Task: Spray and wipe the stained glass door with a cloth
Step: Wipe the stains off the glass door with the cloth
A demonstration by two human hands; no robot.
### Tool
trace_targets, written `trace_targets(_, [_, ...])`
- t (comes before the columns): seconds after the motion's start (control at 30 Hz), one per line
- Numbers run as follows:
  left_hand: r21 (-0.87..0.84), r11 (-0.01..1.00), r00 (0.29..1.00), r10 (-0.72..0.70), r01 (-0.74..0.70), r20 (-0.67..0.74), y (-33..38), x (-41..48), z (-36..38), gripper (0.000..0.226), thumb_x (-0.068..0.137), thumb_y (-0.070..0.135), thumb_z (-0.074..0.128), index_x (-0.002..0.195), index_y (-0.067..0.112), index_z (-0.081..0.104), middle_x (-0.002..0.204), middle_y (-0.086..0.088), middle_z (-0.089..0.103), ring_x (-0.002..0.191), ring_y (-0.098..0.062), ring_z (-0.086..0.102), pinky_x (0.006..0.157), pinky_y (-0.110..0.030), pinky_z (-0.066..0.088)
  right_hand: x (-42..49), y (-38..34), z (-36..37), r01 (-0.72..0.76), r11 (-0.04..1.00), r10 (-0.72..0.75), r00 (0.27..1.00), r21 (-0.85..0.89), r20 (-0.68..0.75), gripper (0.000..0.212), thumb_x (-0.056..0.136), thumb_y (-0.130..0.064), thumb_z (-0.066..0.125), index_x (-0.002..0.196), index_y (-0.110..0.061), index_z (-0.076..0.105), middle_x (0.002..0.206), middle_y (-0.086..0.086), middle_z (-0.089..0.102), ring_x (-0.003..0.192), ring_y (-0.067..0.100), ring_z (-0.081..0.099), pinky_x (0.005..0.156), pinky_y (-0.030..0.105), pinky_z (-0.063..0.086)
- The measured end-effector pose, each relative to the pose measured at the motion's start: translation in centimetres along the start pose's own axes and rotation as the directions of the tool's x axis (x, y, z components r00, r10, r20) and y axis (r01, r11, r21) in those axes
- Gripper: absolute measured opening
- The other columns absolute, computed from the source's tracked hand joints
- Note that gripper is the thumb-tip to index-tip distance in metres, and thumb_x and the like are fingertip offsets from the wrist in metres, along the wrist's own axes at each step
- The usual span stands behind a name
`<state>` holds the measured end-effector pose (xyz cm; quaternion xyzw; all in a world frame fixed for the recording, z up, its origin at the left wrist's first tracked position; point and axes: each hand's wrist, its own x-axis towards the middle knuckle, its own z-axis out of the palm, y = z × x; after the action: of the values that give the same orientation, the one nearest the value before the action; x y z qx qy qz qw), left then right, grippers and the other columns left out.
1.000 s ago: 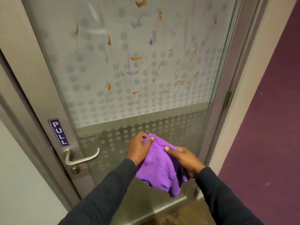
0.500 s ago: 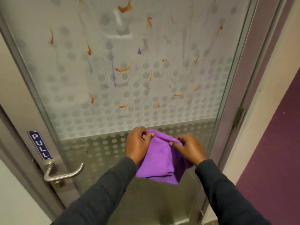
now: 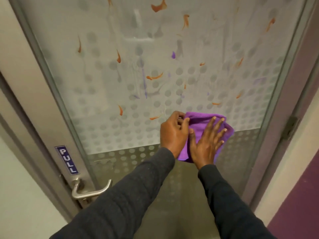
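Watching the head cam feed here. Biggest thing in view is the glass door, frosted with a grid of grey dots, filling most of the shot and sitting in a grey metal frame. The glass is a mess: orange smears are scattered all over the upper and middle part, plus a thin purple streak running down near the middle and a small purple blob above it.

Both arms come up from the bottom in dark sleeves. The purple cloth is bunched flat against the glass, low and right of centre, right at the line where the pale frosting gives way to the darker dotted band.

Grip-wise: the right hand lies flat on the cloth, fingers straight and spread, palm pressing it onto the glass, so nothing is curled round anything. The left hand is the one that's actually gripping; its fingers are curled and the thumb pinches the cloth's upper left edge. One orange smear sits just left of that hand's knuckles.

Smaller bits: a steel lever handle low on the left side of the frame, with a blue PULL sign just above it, and a dark hinge over on the right edge.
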<state>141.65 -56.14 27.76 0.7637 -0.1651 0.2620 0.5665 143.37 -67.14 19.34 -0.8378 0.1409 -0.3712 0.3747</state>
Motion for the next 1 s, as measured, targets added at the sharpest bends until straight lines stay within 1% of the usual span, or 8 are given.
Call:
trace_targets(0.17, [0.191, 0.954, 0.972, 0.212, -0.229, 0.105, -2.5, -2.5, -3.4, 0.020, 0.092, 0.025, 0.062, 0.110, 0.016, 0.065, 0.096, 0.004, 0.068, 0.082, -0.011, 0.064, 0.070, -0.037, 0.055, 3.7, -1.4, 1.1, -0.210, 0.975, 0.221, 0.955, 0.073, -0.200, 0.101, 0.088, -0.084, 0.027, 0.164, -0.022, 0.007, 0.171, 0.017, -0.006, 0.156, 0.046, -0.004, 0.119, 0.072, 0.013])
trace_targets(0.27, [0.432, 0.801, 0.909, 0.383, -0.415, 0.164, -6.2, -3.6, -8.1, 0.021, 0.092, 0.024, 0.063, 0.106, 0.011, 0.068, 0.099, -0.004, 0.064, 0.089, -0.025, 0.061, 0.075, -0.043, 0.050, 3.9, -1.2, 1.7, -0.230, 0.973, 0.230, 0.938, 0.031, -0.261, 0.103, 0.087, -0.087, 0.021, 0.165, -0.020, 0.008, 0.171, 0.018, -0.001, 0.157, 0.043, 0.000, 0.122, 0.067, 0.012])
trace_targets(0.43, [0.750, 0.535, 0.886, 0.441, -0.388, 0.143, -11.7, -4.5, -17.8, 0.041, 0.087, 0.033, 0.066, 0.121, 0.011, 0.064, 0.130, -0.016, 0.055, 0.118, -0.035, 0.053, 0.097, -0.046, 0.039, 2.7, -2.4, 3.6, -0.300, 0.948, 0.318, 0.894, 0.106, -0.316, 0.101, 0.090, -0.083, 0.013, 0.164, -0.015, 0.009, 0.172, 0.016, 0.002, 0.158, 0.039, 0.002, 0.123, 0.062, 0.011])
trace_targets(0.5, [0.808, 0.443, 0.872, 0.461, -0.387, 0.165, -12.8, -4.1, -21.3, 0.050, 0.090, 0.039, 0.061, 0.131, 0.010, 0.056, 0.144, -0.019, 0.044, 0.130, -0.039, 0.046, 0.104, -0.051, 0.033, 1.7, -3.3, 4.6, -0.325, 0.937, 0.350, 0.878, 0.130, -0.326, 0.096, 0.093, -0.079, 0.013, 0.164, -0.014, 0.010, 0.172, 0.015, 0.003, 0.158, 0.039, 0.003, 0.124, 0.061, 0.011])
trace_targets(0.6, [0.848, 0.349, 0.854, 0.480, -0.398, 0.203, -13.3, -2.8, -24.9, 0.056, 0.092, 0.040, 0.058, 0.137, 0.009, 0.047, 0.152, -0.023, 0.033, 0.133, -0.044, 0.041, 0.106, -0.056, 0.031, -0.3, -5.4, 6.3, -0.336, 0.931, 0.366, 0.876, 0.146, -0.316, 0.091, 0.096, -0.072, 0.020, 0.164, -0.011, 0.010, 0.172, 0.016, 0.004, 0.158, 0.040, 0.003, 0.124, 0.061, 0.010])
trace_targets(0.73, [0.868, 0.336, 0.856, 0.486, -0.366, 0.174, -12.9, -1.6, -27.0, 0.058, 0.091, 0.041, 0.058, 0.138, 0.010, 0.045, 0.153, -0.021, 0.031, 0.135, -0.042, 0.039, 0.107, -0.055, 0.027, -3.9, -9.3, 9.4, -0.267, 0.960, 0.279, 0.920, 0.081, -0.276, 0.093, 0.097, -0.072, 0.012, 0.162, -0.006, 0.013, 0.170, 0.023, 0.007, 0.157, 0.045, 0.003, 0.124, 0.064, 0.007])
trace_targets(0.8, [0.862, 0.332, 0.847, 0.500, -0.382, 0.183, -12.6, -1.3, -27.1, 0.059, 0.090, 0.042, 0.057, 0.138, 0.010, 0.045, 0.153, -0.021, 0.031, 0.135, -0.041, 0.038, 0.107, -0.056, 0.027, -6.0, -11.7, 11.0, -0.196, 0.979, 0.203, 0.946, 0.053, -0.251, 0.093, 0.097, -0.070, 0.019, 0.162, -0.004, 0.015, 0.169, 0.027, 0.008, 0.156, 0.048, 0.003, 0.122, 0.067, 0.008])
trace_targets(1.0, [0.850, 0.317, 0.819, 0.535, -0.420, 0.205, -11.9, -0.5, -26.9, 0.062, 0.090, 0.043, 0.056, 0.140, 0.010, 0.042, 0.154, -0.020, 0.028, 0.137, -0.040, 0.035, 0.109, -0.057, 0.028, -11.7, -18.9, 14.7, 0.183, 0.980, -0.193, 0.968, -0.073, -0.158, 0.097, 0.094, -0.065, 0.039, 0.162, -0.006, 0.003, 0.167, 0.027, -0.001, 0.153, 0.054, -0.003, 0.119, 0.074, 0.002])
